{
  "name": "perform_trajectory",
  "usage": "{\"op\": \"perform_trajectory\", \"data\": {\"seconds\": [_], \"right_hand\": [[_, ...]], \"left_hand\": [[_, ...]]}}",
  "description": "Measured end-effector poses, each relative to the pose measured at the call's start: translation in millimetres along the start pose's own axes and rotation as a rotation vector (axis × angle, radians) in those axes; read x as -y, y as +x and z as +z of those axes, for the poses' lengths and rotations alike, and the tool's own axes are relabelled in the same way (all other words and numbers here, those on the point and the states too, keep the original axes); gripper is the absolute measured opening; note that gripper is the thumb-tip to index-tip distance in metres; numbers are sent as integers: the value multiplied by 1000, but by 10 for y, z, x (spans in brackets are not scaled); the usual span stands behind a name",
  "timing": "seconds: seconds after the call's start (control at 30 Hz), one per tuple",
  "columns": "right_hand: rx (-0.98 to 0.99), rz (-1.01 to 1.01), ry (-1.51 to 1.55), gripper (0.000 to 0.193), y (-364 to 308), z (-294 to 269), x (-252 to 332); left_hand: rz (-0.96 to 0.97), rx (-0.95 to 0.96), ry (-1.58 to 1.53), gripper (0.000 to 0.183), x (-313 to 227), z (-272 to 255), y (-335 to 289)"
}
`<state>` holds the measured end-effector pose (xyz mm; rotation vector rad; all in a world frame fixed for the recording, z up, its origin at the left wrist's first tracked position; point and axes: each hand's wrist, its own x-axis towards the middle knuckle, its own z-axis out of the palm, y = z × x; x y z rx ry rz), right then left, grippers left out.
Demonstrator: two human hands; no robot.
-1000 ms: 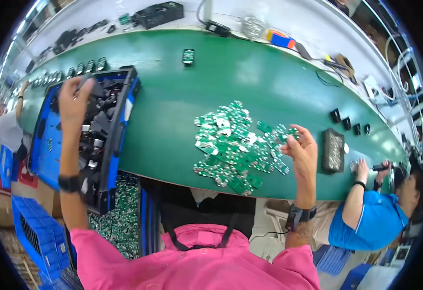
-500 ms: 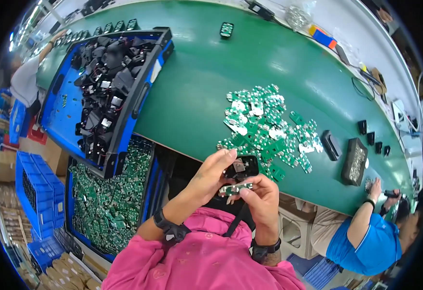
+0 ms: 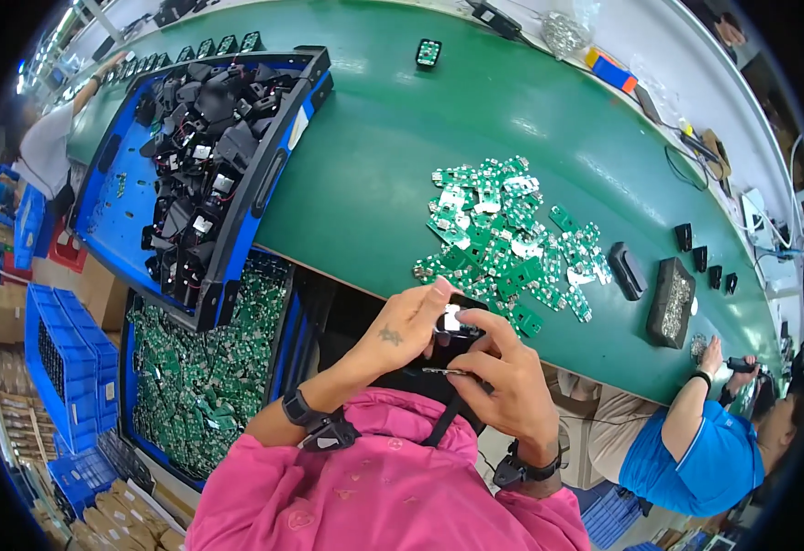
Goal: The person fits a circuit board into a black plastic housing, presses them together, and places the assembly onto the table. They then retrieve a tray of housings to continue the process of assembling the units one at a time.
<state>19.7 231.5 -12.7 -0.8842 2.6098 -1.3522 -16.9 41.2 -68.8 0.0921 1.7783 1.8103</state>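
Just off the table's near edge, my left hand [image 3: 398, 329] grips a small black plastic housing [image 3: 469, 302] with something light and shiny inside. My right hand [image 3: 514, 378] pinches a green circuit board [image 3: 436, 371], seen nearly edge-on, between thumb and fingers below the housing. One finger of that hand reaches up to the housing's opening and partly covers the inside. Beyond both hands, a loose pile of green circuit boards [image 3: 517, 271] lies on the green table [image 3: 356, 184].
To the left, a blue tray [image 3: 113, 216] holds black housings, above a bin of circuit boards [image 3: 195, 395]. A housing with a board [image 3: 429, 53] sits at the far side. On the right are a dark box of small metal parts [image 3: 670, 308] and a co-worker in blue [image 3: 696, 459].
The circuit board has turned from face-up to nearly edge-on in my right hand. My right index finger has moved up to the housing, which stays in my left hand.
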Motion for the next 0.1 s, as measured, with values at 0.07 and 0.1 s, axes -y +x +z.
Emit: {"op": "perform_trajectory", "data": {"seconds": [0.07,0.1], "right_hand": [[-1,79,44,15,-14,31,16],[4,73,44,15,1,35,16]], "left_hand": [[125,-37,101,66,139,-44,57],[246,-68,208,65,154,-37,81]]}}
